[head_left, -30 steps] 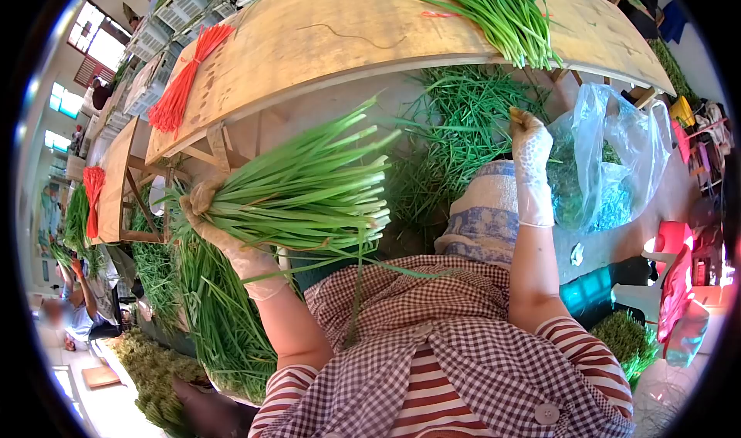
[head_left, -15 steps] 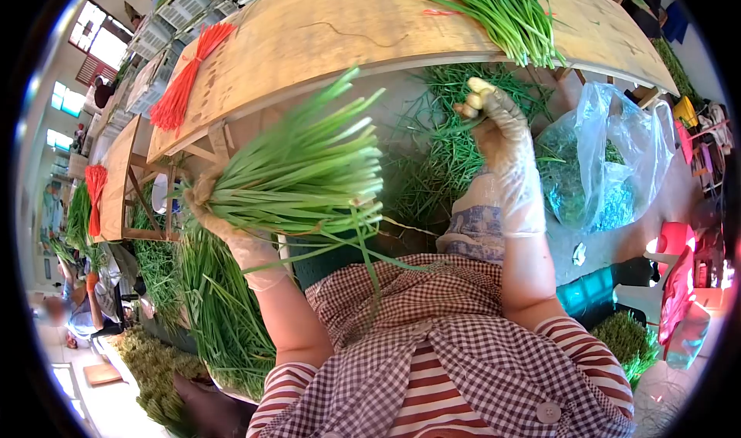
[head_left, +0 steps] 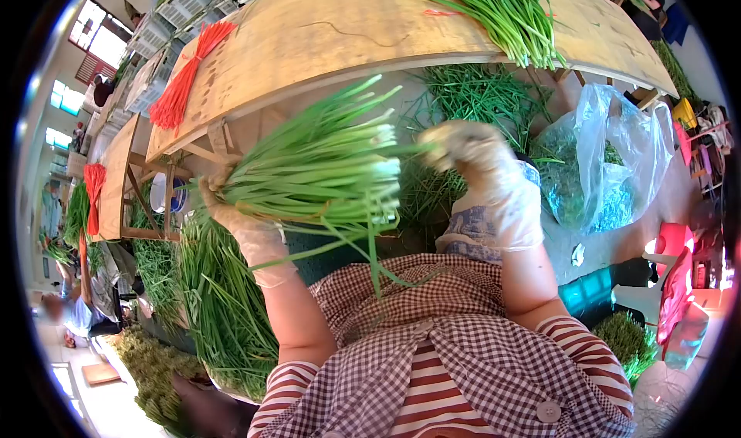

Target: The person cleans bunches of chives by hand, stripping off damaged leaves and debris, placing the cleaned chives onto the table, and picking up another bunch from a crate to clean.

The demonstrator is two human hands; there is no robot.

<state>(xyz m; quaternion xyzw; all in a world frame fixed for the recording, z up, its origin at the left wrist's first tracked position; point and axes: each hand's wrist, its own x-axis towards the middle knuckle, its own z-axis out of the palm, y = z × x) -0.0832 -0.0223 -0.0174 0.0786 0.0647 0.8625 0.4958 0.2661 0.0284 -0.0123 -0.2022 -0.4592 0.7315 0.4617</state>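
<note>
My gloved left hand (head_left: 231, 206) is closed around the leafy end of a thick bunch of garlic chives (head_left: 316, 168). The pale cut ends point right, and a few loose blades hang below the bunch. Just right of those ends is my right hand (head_left: 482, 164), also gloved. Motion smears its fingers, and a blurred greenish streak lies between them and the bunch; I cannot make out whether they grip it.
A long wooden table (head_left: 309, 44) stands ahead, bearing more chives (head_left: 502, 13) and a bundle of red ties (head_left: 189, 75). Loose greens (head_left: 478, 98) litter the floor beneath. A clear plastic bag (head_left: 610, 160) stands right; a chive pile (head_left: 224, 307) lies left. Another person (head_left: 77, 311) works far left.
My right hand has swung left and down toward the cut ends, its fingers now blurred. The bunch in my left hand has shifted slightly right.
</note>
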